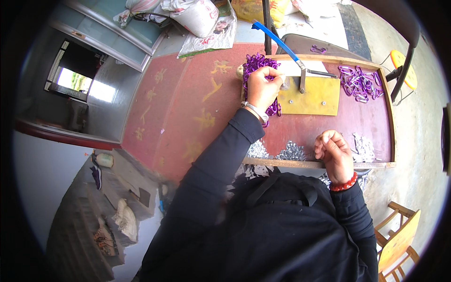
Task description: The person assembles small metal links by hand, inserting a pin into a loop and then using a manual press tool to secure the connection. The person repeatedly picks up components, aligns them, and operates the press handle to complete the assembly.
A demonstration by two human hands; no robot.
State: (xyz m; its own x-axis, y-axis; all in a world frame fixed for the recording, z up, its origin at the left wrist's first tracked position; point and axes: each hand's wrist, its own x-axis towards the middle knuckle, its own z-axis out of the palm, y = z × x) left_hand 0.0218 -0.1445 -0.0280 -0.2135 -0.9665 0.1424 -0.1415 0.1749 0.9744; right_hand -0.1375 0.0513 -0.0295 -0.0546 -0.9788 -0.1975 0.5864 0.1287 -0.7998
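Note:
My left hand (264,88), with a bracelet at the wrist, is over a heap of purple carabiner hooks (255,65) at the tray's left side. Its thumb and fingers meet near a yellow metal plate (310,97); whether they pinch a part is unclear. A lever with a blue handle (278,42) rises above the plate. My right hand (334,151), wearing red beads, is near the tray's front edge with thumb and forefinger together; anything between them is too small to tell. Beside it lie dark grey small metal parts (291,152) and light silver pieces (363,146). More silver parts (258,151) lie further left.
The wooden-rimmed tray (389,116) holds more purple carabiners (361,83) at right. A chair with a dark seat (327,47) stands behind it, with a carabiner on it. A wooden stool (400,243) is at lower right, an orange stool (403,68) at upper right. Steps (88,218) descend at left.

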